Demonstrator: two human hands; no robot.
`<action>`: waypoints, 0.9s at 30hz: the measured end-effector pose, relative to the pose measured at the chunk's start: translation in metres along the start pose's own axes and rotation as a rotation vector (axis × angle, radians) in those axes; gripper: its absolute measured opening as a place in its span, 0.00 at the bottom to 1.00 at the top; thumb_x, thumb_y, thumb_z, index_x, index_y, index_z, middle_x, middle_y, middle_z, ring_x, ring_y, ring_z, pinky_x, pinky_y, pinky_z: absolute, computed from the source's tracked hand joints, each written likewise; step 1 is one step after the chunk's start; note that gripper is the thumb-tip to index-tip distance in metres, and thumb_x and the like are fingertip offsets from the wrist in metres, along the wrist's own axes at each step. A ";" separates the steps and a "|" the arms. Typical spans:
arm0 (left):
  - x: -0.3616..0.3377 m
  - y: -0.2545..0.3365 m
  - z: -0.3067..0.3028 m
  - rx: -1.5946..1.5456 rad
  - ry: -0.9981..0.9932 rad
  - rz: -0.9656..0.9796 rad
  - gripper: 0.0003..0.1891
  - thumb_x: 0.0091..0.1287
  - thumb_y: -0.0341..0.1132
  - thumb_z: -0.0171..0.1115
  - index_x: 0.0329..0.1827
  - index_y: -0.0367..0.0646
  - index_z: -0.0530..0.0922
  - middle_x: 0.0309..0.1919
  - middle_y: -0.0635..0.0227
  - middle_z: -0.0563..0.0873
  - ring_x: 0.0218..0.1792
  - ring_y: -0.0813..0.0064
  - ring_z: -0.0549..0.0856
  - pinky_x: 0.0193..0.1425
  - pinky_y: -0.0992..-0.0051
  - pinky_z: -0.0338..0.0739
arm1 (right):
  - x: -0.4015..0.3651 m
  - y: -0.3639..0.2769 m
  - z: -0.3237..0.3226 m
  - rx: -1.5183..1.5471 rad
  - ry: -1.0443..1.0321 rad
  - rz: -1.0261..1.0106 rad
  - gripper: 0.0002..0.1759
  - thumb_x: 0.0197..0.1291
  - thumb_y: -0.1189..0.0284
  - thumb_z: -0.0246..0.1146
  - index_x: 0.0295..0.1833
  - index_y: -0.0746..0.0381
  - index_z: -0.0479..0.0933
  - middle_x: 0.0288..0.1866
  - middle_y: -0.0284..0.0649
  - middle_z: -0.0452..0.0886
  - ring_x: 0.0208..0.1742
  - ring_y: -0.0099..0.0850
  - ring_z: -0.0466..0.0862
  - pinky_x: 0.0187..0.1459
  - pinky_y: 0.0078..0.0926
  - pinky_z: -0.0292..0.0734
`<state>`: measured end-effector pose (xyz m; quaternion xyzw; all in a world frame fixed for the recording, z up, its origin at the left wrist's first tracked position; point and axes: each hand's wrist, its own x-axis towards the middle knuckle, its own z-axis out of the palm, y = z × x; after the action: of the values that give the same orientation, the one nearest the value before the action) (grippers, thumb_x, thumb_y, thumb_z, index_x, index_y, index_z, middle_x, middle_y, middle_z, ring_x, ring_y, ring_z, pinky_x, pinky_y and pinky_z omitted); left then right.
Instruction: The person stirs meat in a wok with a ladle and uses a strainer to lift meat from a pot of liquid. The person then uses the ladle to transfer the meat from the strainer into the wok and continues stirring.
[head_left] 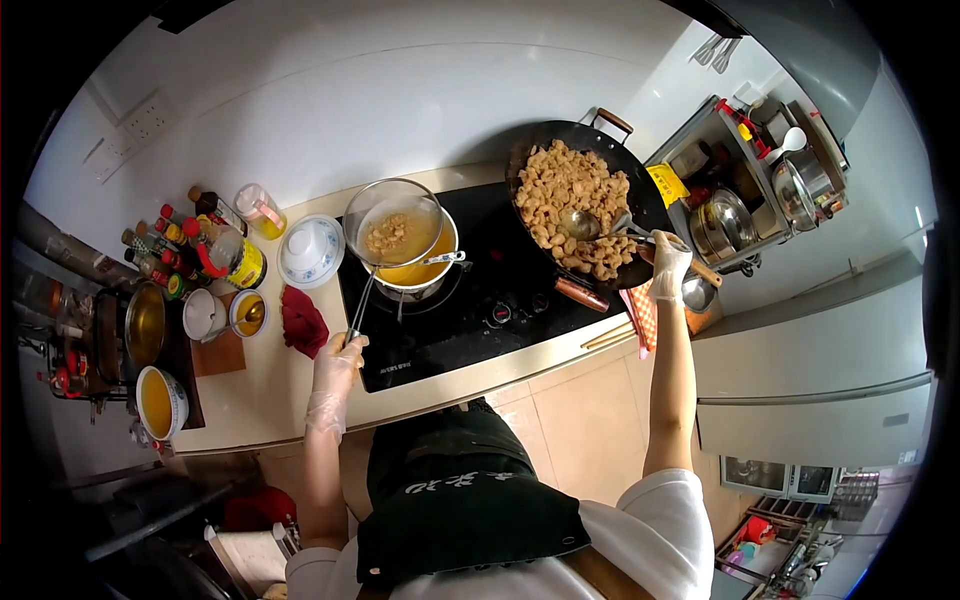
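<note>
My left hand (336,362), in a clear glove, grips the long handle of a wire strainer (392,222) held over a pot of yellow oil (425,270). A few fried pieces lie in the strainer. My right hand (668,264), also gloved, holds the handle of a metal ladle (582,224) whose bowl rests among golden fried pieces in a black wok (580,195). Pot and wok both stand on a black cooktop (470,320).
Left of the cooktop are a red cloth (302,320), a white lidded bowl (311,250), several sauce bottles (170,250), small cups and bowls of oil (160,400). A steel rack with pots (760,190) stands at the right. Chopsticks (608,336) lie at the counter edge.
</note>
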<state>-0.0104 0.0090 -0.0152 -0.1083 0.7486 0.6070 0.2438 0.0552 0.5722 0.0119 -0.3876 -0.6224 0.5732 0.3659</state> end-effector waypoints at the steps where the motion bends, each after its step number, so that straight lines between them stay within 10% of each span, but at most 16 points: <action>1: 0.000 -0.001 0.000 -0.007 -0.003 0.006 0.09 0.68 0.38 0.60 0.36 0.41 0.80 0.15 0.79 0.71 0.11 0.88 0.62 0.15 0.81 0.53 | 0.003 0.002 0.000 0.001 -0.006 -0.002 0.06 0.58 0.76 0.65 0.36 0.69 0.79 0.26 0.45 0.84 0.22 0.31 0.85 0.24 0.22 0.84; 27: -0.017 0.006 0.001 0.004 0.016 0.002 0.08 0.67 0.36 0.61 0.36 0.41 0.80 0.15 0.79 0.71 0.12 0.87 0.63 0.16 0.80 0.54 | -0.037 0.021 -0.015 0.297 0.136 0.078 0.05 0.56 0.76 0.67 0.32 0.66 0.78 0.28 0.39 0.83 0.21 0.27 0.83 0.25 0.21 0.83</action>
<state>0.0020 0.0091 -0.0016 -0.1118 0.7518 0.6050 0.2373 0.0856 0.5465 -0.0088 -0.3908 -0.4891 0.6451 0.4380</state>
